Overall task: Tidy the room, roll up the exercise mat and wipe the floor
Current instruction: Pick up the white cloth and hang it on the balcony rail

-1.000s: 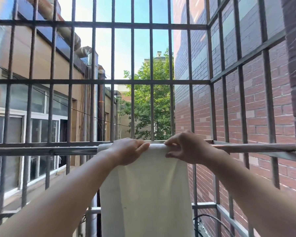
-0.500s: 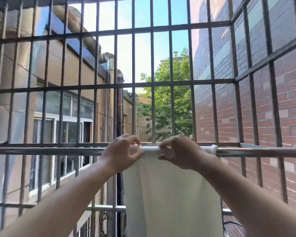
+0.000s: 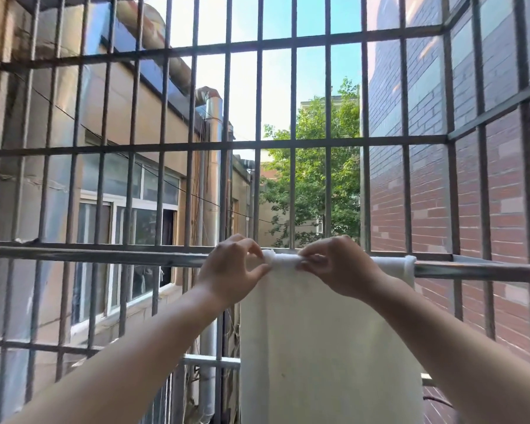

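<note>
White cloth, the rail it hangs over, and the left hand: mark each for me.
white cloth [image 3: 328, 347], head view, middle of the hanging panel.
rail [image 3: 104, 258], head view, bare stretch towards the left edge.
left hand [image 3: 231, 270], head view, back of the hand.

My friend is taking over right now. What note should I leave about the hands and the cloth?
Left hand pinches the cloth at its top fold on the rail.
Right hand pinches the same fold beside it.
The cloth is draped over the rail, hanging down.
Done: the cloth is hung.
Left: let go; nothing else of the job is in view.
</note>
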The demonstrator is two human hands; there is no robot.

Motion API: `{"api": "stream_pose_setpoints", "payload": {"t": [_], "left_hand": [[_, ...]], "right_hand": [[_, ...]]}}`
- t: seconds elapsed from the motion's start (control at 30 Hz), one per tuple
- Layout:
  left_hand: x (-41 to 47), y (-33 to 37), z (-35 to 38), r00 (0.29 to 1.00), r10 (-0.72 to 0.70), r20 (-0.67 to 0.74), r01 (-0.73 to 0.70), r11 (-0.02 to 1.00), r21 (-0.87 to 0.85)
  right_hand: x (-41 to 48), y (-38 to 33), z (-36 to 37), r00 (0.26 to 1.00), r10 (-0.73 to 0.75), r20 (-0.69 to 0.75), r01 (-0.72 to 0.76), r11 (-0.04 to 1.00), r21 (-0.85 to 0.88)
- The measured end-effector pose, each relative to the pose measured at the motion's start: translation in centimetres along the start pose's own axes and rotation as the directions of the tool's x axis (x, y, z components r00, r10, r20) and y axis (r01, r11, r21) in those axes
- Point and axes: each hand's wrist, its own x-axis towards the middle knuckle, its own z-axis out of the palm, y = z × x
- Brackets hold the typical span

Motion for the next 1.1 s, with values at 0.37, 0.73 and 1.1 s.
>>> {"api": "stream_pose_setpoints", "payload": {"t": [0.37,0.73,1.1], "left_hand": [[1.2,-0.6,-0.6,0.976,-0.179,0.124,0.205,0.944,-0.258],[5.5,-2.9,-1.7,0.952,-0.280,0.123,0.299,0.935,-0.188],[2.7,-3.0,-1.9,0.979,-0.068,0.193,0.077,0.996,-0.042]], "right_hand": [[0.0,-0.1,-0.2,0.999,0.000,-0.041,0.001,1.000,0.017],[2.7,0.5,-0.6,0.996,0.072,-0.058,-0.072,0.997,0.001],[1.9,-1.0,0.7,0.991,-0.009,0.135,0.016,0.999,-0.049]]}}
